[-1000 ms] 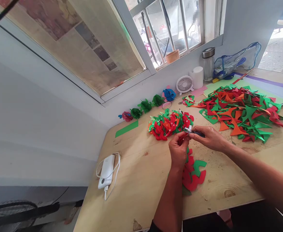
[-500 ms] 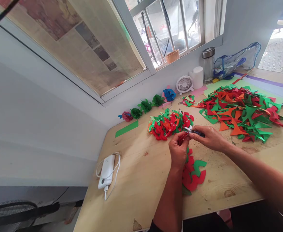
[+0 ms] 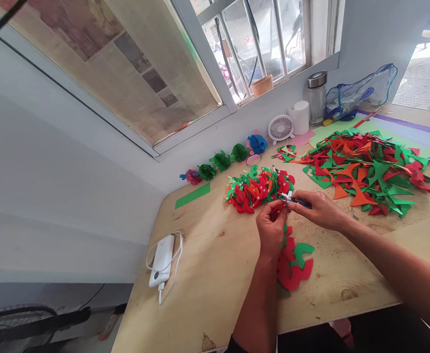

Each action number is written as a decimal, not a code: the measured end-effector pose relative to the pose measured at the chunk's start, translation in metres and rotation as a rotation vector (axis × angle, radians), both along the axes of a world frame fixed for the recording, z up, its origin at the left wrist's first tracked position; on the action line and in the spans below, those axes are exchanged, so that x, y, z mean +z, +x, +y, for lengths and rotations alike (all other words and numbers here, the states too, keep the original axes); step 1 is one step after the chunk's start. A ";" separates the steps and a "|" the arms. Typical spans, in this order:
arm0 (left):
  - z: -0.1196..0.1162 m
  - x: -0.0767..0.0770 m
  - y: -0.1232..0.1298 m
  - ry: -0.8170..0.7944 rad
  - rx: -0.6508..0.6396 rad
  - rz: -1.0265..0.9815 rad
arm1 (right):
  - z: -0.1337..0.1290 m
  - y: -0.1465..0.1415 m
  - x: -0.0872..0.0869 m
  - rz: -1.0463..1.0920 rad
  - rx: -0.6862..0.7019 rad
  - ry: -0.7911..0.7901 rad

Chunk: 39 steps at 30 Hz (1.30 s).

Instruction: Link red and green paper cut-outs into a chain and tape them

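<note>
I see a wooden surface (image 3: 200, 274) meeting a white wall (image 3: 60, 196), with a barred window (image 3: 280, 39) well beyond both hands. My left hand (image 3: 272, 224) pinches a red piece (image 3: 275, 210); my right hand (image 3: 320, 210), just beside it, grips a dark tool (image 3: 300, 202), its tip near that piece. Cutouts (image 3: 250, 193) heap beyond the left hand, scraps (image 3: 365, 171) beyond the right.

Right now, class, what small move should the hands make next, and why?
Probably hold the red paper steady with the left hand while the right hand works the tool: its tip is close to the paper, beside a white bit.
</note>
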<state>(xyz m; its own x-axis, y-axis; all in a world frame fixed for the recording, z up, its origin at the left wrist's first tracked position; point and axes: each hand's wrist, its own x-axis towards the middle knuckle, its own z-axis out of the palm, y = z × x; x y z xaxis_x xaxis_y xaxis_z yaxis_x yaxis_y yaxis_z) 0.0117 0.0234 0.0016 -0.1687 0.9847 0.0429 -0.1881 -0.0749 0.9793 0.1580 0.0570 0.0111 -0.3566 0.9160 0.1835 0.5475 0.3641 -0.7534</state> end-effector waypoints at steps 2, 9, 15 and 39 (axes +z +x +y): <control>0.000 0.000 0.001 0.002 -0.004 0.007 | 0.000 0.000 0.000 -0.013 -0.004 -0.005; 0.000 0.000 0.001 -0.004 -0.006 -0.013 | -0.001 0.000 0.001 -0.032 -0.004 0.002; 0.000 -0.002 0.000 -0.001 -0.010 -0.004 | 0.000 0.000 -0.001 -0.024 0.003 0.028; 0.003 -0.005 -0.002 0.021 -0.001 0.029 | 0.000 0.000 -0.004 -0.023 -0.042 0.056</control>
